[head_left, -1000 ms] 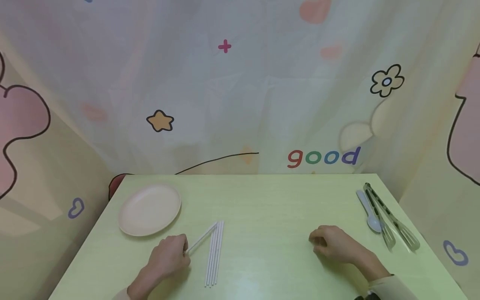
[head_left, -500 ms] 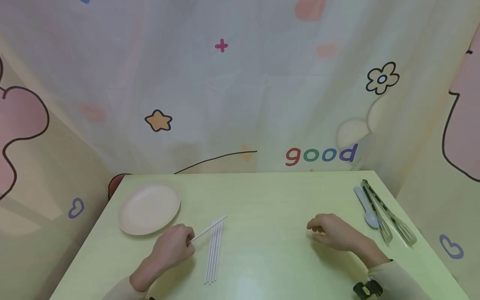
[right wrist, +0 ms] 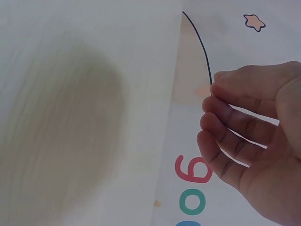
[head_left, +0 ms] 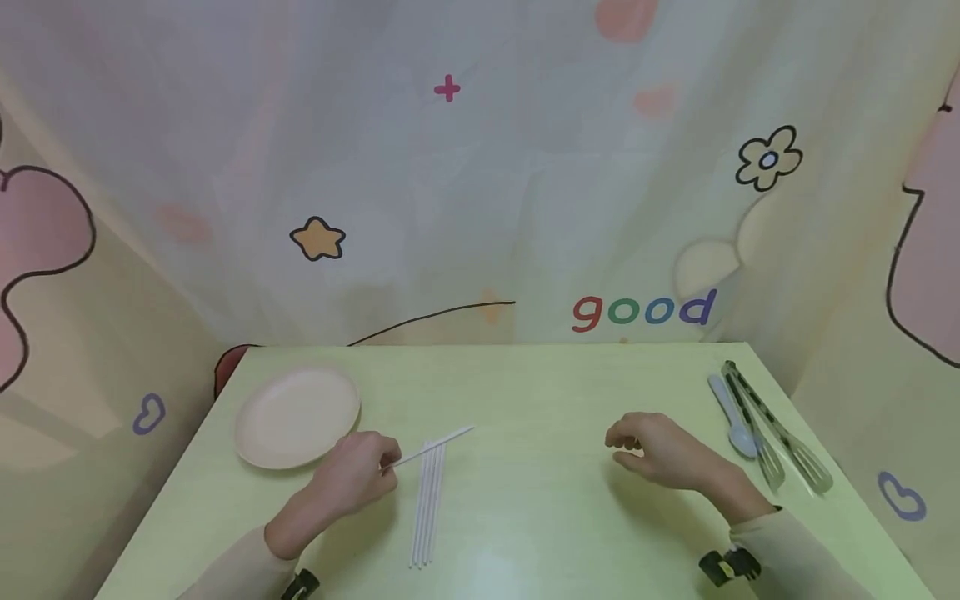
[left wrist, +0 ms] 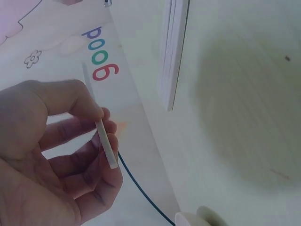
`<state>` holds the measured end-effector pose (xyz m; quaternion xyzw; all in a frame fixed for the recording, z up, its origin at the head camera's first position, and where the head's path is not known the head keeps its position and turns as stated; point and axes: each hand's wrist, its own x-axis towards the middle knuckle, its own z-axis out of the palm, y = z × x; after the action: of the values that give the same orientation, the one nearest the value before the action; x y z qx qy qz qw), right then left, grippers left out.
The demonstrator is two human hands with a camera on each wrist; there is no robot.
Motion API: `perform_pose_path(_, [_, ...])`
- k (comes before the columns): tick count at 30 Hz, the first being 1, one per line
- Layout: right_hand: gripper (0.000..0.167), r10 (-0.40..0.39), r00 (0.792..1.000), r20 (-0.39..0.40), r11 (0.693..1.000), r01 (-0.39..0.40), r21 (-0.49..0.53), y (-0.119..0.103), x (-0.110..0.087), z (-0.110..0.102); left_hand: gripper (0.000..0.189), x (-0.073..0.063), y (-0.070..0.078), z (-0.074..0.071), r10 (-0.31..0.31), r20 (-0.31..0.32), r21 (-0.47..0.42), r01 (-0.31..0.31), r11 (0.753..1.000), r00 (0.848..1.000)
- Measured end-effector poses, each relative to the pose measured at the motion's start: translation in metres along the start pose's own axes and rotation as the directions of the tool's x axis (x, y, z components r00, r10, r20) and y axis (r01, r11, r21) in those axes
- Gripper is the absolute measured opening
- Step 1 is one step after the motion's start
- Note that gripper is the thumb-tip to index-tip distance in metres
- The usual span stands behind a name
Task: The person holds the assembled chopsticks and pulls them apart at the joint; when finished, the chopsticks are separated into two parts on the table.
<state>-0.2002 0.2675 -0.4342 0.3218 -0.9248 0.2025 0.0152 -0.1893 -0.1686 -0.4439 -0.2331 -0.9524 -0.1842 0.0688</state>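
Lying far left, the plate is partly hiding behind the left hand, which is pinching one white stick above a row of sticks too close-set to count. The stick's tip is blurring into the backdrop in the left wrist view. The right hand is hanging with fingers loosely curved. Far right, a spoon is lying beside tongs, contact unclear.

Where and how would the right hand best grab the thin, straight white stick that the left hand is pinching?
Probably by the free end of the thin, straight white stick, coming from the right with a light finger-and-thumb pinch. The left hand grips it near the other end; its slim free length points right, toward the side where the right hand holds nothing.
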Motion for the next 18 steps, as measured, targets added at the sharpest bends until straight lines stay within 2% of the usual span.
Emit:
perform_pose_path(3, [0.014, -0.006, 1.000, -0.004, 1.000, 0.006, 0.012, -0.005, 0.007, -0.005, 0.014, 0.005, -0.002, -0.003, 0.035, 0.007, -0.007, -0.035, 0.999, 0.999])
perform_pose_path(11, [0.017, -0.005, 1.000, -0.026, 1.000, 0.005, -0.002, -0.013, 0.014, -0.006, 0.010, 0.014, 0.005, -0.007, 0.145, 0.014, 0.015, -0.145, 0.989, 0.989])
perform_pose_path(18, [0.023, -0.016, 0.998, -0.054, 1.000, 0.015, -0.007, -0.018, 0.022, -0.007, 0.010, 0.019, 0.011, -0.007, 0.187, 0.031, 0.017, -0.188, 0.982, 0.982])
